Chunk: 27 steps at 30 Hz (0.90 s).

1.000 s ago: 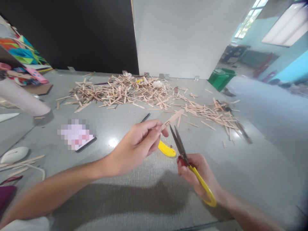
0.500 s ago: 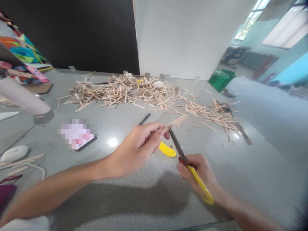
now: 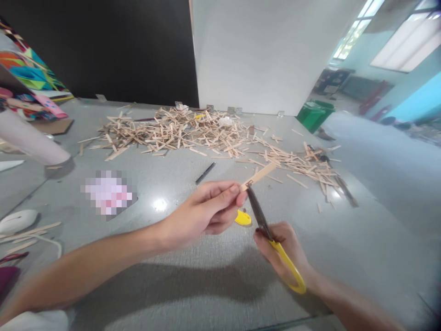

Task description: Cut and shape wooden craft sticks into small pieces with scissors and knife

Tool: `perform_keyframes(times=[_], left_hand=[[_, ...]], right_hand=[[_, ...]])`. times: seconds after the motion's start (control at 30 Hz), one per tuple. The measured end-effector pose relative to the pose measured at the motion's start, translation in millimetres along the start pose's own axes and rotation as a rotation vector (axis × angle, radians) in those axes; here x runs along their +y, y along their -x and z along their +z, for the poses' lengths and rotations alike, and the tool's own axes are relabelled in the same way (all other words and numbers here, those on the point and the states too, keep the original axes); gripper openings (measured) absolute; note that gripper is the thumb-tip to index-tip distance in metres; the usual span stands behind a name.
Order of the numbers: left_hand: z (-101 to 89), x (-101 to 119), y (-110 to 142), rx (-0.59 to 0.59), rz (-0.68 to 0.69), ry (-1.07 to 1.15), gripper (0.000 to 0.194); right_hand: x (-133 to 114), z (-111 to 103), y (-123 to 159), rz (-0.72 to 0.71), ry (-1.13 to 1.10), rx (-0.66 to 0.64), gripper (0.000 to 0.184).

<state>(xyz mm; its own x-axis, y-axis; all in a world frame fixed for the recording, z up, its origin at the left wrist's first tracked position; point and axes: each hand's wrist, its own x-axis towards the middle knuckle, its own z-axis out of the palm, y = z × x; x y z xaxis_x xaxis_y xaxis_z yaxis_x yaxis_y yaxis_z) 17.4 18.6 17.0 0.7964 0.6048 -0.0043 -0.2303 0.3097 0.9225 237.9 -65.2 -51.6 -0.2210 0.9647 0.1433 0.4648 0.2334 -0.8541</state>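
Note:
Between the thumb and fingers of my left hand (image 3: 206, 209) is a flat wooden craft stick (image 3: 261, 175), pinched near its lower end and pointing up to the right. Small dark square marks show on it. My right hand (image 3: 284, 248) is closed round yellow-handled scissors (image 3: 260, 214), their dark blades reaching up to the stick's lower edge beside the marks. Whether the blade tips grip the wood I cannot tell. Under the left hand lies a yellow plastic object (image 3: 243, 218), partly hidden by the fingers. A black pen (image 3: 206, 173) rests just beyond that hand.
Loose craft sticks (image 3: 179, 133) are heaped along the back of the grey table (image 3: 165, 285). A blurred-out phone-like object (image 3: 108, 193), a white mouse (image 3: 19, 221) and a pale roll (image 3: 32, 138) are on the left. A green bin (image 3: 315, 115) stands beyond the far right.
The craft stick has shifted slightly right and turned in my left fingers; its rounded end no longer shows. The left hand has moved right, uncovering the pen and hiding more of the yellow object.

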Motion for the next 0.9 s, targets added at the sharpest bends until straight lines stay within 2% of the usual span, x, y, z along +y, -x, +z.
perform_keyframes(times=[0.1, 0.17, 0.37, 0.43, 0.67, 0.77, 0.9], left_hand=[[0.3, -3, 0, -0.017, 0.001, 0.016, 0.034], [0.5, -4, -1, 0.022, 0.036, -0.056, 0.035], [-1.9, 5, 2, 0.358, 0.265, -0.429, 0.033], [-2.5, 11, 4, 0.405, 0.288, -0.486, 0.032], [-0.5, 13, 5, 0.346, 0.160, -0.569, 0.037], [0.3, 9, 5, 0.293, 0.111, -0.597, 0.040], [2.1, 9, 7, 0.266, 0.113, -0.602, 0.039]], right_hand=[[2, -1, -2, 0.016, -0.018, -0.022, 0.053], [4, -2, -3, 0.035, -0.008, -0.019, 0.053], [8, -6, -5, 0.076, 0.030, 0.023, 0.049], [8, -6, -4, 0.075, 0.032, 0.018, 0.050], [10, -4, -1, 0.075, 0.010, -0.045, 0.052], [10, -4, -2, 0.054, 0.029, -0.005, 0.052], [12, -3, -3, 0.027, 0.087, 0.085, 0.051]])
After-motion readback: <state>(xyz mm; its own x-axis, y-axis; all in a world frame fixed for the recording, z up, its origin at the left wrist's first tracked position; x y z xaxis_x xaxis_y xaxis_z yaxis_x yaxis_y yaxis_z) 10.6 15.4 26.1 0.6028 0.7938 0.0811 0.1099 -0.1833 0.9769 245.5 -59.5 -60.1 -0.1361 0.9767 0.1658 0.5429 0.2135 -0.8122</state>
